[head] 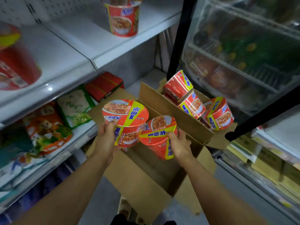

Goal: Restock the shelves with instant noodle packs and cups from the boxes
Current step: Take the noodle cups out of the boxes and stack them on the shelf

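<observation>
Each hand's grip holds a red-and-yellow foil-lidded noodle cup, left hand (106, 135) on the upright cup (125, 118), right hand (179, 144) on the tilted cup (158, 135), with the white metal shelf (68, 51) up-left, nearer the left grip

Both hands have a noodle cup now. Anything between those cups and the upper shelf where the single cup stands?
Nothing visible blocks the way. The left hand holds one cup, the right hand another cup, both above the open box. The upper shelf has bare space beside the standing cup.
</observation>
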`<action>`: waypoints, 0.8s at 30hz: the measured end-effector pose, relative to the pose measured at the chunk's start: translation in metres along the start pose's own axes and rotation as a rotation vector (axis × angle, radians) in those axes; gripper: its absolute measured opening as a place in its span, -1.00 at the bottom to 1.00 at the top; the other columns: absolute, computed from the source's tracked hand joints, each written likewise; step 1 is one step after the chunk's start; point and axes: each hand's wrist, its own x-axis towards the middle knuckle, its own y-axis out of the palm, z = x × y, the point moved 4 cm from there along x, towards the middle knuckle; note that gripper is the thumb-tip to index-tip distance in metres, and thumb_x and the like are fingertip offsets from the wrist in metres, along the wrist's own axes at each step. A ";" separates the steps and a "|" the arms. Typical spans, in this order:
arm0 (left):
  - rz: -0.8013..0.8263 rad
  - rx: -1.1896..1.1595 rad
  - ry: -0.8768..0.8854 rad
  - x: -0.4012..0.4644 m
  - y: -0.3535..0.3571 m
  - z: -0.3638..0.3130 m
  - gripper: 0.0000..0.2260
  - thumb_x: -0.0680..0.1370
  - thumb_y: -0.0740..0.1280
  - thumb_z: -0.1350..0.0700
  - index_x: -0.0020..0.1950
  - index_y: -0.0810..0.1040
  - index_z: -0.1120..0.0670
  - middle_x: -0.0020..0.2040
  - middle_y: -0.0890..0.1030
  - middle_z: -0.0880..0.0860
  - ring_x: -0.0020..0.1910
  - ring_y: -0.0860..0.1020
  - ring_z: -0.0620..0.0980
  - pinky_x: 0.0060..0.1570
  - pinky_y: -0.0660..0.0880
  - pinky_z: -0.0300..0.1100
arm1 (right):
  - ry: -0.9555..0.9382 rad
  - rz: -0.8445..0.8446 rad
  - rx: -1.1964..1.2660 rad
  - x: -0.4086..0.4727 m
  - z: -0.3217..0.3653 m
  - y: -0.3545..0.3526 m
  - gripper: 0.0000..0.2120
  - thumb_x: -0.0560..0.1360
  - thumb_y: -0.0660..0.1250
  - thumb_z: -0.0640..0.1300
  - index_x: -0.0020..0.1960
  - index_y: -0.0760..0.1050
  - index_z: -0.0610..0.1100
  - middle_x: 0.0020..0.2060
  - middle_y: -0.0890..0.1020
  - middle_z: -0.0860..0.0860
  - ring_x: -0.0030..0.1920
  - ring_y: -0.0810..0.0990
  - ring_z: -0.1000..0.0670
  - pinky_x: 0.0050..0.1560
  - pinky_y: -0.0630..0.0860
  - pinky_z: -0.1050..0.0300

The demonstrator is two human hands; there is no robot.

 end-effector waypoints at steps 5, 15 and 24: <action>-0.037 -0.095 0.108 -0.035 -0.025 -0.036 -0.62 0.56 0.22 -0.16 0.34 0.40 -0.06 0.15 0.63 0.00 0.06 0.63 0.03 -0.05 0.56 0.03 | -0.070 0.033 0.073 -0.038 0.036 -0.004 -0.39 0.51 0.25 0.20 0.48 0.12 0.10 0.33 0.31 -0.13 0.17 0.50 -0.16 0.12 0.49 -0.08; -0.194 -0.223 0.248 -0.103 -0.107 -0.089 -0.53 0.47 0.25 -0.24 0.34 0.41 -0.10 0.11 0.65 0.00 0.04 0.65 0.06 -0.12 0.59 0.04 | -0.239 0.217 0.132 -0.112 0.105 0.024 -0.10 0.07 0.20 0.43 0.38 0.20 0.20 0.25 0.47 -0.07 0.06 0.58 -0.13 0.05 0.55 -0.20; -0.351 -0.318 0.301 -0.158 -0.202 -0.113 -0.41 0.37 0.27 -0.29 0.35 0.38 -0.09 0.14 0.63 0.03 0.09 0.61 0.09 -0.04 0.55 0.06 | -0.459 0.326 0.080 -0.193 0.151 0.087 -0.55 0.52 0.21 0.15 0.37 0.26 0.09 0.18 0.54 -0.07 0.08 0.57 -0.10 0.17 0.51 -0.19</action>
